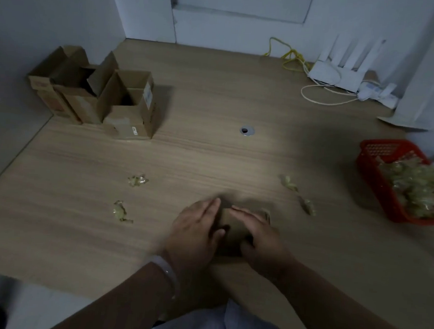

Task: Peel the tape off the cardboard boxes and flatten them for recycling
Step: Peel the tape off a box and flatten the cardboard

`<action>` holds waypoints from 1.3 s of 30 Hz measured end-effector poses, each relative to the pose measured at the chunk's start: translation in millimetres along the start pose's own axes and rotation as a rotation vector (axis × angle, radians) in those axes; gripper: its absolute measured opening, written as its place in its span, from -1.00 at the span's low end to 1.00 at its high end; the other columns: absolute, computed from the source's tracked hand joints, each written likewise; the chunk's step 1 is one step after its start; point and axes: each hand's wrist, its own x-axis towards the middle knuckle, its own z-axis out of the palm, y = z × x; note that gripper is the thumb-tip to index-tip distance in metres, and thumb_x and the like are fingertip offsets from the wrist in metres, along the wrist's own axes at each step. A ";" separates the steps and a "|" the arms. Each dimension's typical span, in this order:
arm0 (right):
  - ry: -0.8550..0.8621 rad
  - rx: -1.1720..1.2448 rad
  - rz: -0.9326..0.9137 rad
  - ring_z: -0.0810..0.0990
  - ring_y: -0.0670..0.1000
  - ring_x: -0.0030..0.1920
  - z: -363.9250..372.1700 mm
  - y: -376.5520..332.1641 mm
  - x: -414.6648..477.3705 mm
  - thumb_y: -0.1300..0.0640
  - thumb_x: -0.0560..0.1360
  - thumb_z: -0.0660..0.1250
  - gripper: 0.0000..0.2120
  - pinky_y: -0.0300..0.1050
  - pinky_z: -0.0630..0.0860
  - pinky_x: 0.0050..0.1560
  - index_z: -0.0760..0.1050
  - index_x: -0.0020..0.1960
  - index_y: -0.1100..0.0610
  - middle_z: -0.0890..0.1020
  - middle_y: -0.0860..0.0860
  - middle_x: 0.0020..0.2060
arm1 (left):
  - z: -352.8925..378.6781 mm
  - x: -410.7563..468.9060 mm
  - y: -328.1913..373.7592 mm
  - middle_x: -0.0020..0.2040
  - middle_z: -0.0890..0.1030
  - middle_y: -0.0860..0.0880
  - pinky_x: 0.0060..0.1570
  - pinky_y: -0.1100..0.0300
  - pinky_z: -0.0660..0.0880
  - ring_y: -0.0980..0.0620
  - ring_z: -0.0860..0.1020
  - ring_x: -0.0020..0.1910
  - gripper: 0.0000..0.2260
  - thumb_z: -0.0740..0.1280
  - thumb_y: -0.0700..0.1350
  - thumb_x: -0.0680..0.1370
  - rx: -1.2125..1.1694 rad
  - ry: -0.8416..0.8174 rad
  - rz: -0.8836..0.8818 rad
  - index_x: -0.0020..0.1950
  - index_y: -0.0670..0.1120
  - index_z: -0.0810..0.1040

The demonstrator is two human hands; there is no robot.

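The small cardboard box (232,229) lay pressed down on the counter (211,154) near its front edge, between and under both hands. The left hand (197,230) and right hand (261,236) bore on it with fingers straight, each grip wide and clasping nothing. Crumpled tape wads (137,180) lay scattered on either side of the hands, a red basket (367,159) heaped with more tape sat at the right edge, and open cardboard boxes (128,104) stood clustered in the far left corner.
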 end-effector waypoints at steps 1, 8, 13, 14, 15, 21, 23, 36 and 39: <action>0.115 0.128 0.066 0.36 -0.15 0.37 -0.9 -2.5 0.6 0.27 0.30 0.17 -0.41 -0.33 0.18 0.41 0.48 0.32 0.06 0.50 -0.08 0.30 | 4.9 3.8 3.3 0.55 0.15 -0.01 0.48 0.11 0.04 0.00 0.15 0.49 -0.37 0.06 0.25 0.53 0.106 -0.072 0.022 0.56 0.05 0.05; 0.369 0.280 0.422 0.55 -0.22 -0.03 -30.5 25.8 -1.8 0.29 0.55 0.22 -0.75 -0.45 0.42 -0.04 0.60 -0.07 0.00 0.62 -0.13 -0.11 | 10.3 12.9 1.7 0.58 -0.03 0.06 0.47 0.02 -0.17 0.03 -0.02 0.53 -0.39 0.06 0.29 0.54 0.308 -0.175 0.095 0.55 0.17 -0.03; 0.127 0.483 0.671 0.60 0.20 -0.05 -32.9 38.0 5.0 0.08 0.60 0.20 -0.77 0.07 0.57 -0.04 0.60 0.04 0.15 0.62 0.24 -0.06 | 10.8 22.1 15.8 0.58 -0.02 0.04 0.49 0.13 -0.14 0.05 -0.03 0.54 -0.38 0.13 0.13 0.55 0.225 -0.225 0.199 0.56 0.11 -0.03; 0.149 0.479 0.691 0.62 0.19 -0.01 -33.0 38.6 6.6 0.06 0.59 0.23 -0.78 0.12 0.59 0.01 0.62 0.05 0.11 0.64 0.18 -0.04 | 9.9 22.8 16.0 0.57 0.00 0.03 0.48 0.15 -0.12 0.04 -0.01 0.53 -0.38 0.13 0.16 0.55 0.229 -0.216 0.205 0.56 0.10 -0.01; 0.180 0.476 0.699 0.63 0.16 0.00 -33.9 39.7 8.3 0.04 0.57 0.26 -0.79 0.14 0.60 0.03 0.63 0.05 0.08 0.66 0.12 -0.05 | 9.2 23.4 15.5 0.57 0.03 0.02 0.48 0.16 -0.10 0.03 0.02 0.53 -0.37 0.12 0.19 0.54 0.232 -0.204 0.210 0.56 0.09 0.01; 0.220 0.571 0.719 0.64 0.04 -0.04 -39.1 49.5 19.1 -0.01 0.47 0.41 -0.89 0.07 0.61 0.06 0.65 -0.09 0.02 0.68 -0.01 -0.14 | 9.0 22.2 15.9 0.52 0.22 -0.04 0.47 0.06 0.04 -0.06 0.18 0.50 -0.37 0.18 0.23 0.52 0.198 -0.168 0.228 0.54 0.03 0.18; 0.217 0.627 0.711 0.64 0.04 -0.05 -39.6 51.5 20.3 0.04 0.47 0.42 -0.93 0.08 0.60 0.08 0.64 -0.13 0.03 0.68 -0.01 -0.16 | 8.3 18.6 17.6 0.47 0.32 -0.09 0.45 -0.02 0.17 -0.12 0.28 0.46 -0.39 0.24 0.19 0.50 0.183 -0.151 0.239 0.50 -0.04 0.29; 0.382 0.663 0.554 0.66 0.09 -0.25 -41.7 45.2 -28.7 0.21 0.46 0.42 -0.85 0.04 0.63 -0.19 0.63 -0.29 0.11 0.67 0.11 -0.33 | 12.4 16.2 16.8 0.53 0.19 -0.02 0.48 0.06 0.02 -0.01 0.11 0.52 -0.35 0.11 0.26 0.48 0.117 -0.149 0.183 0.52 0.04 0.19; 0.303 0.994 0.732 0.65 -0.03 -0.35 -39.8 38.4 -23.8 0.25 0.42 0.46 -0.96 -0.15 0.58 -0.34 0.62 -0.19 0.16 0.65 0.11 -0.34 | 12.3 16.4 17.1 0.53 0.20 -0.03 0.48 0.05 0.03 -0.01 0.13 0.52 -0.36 0.12 0.25 0.48 0.110 -0.156 0.184 0.52 0.03 0.20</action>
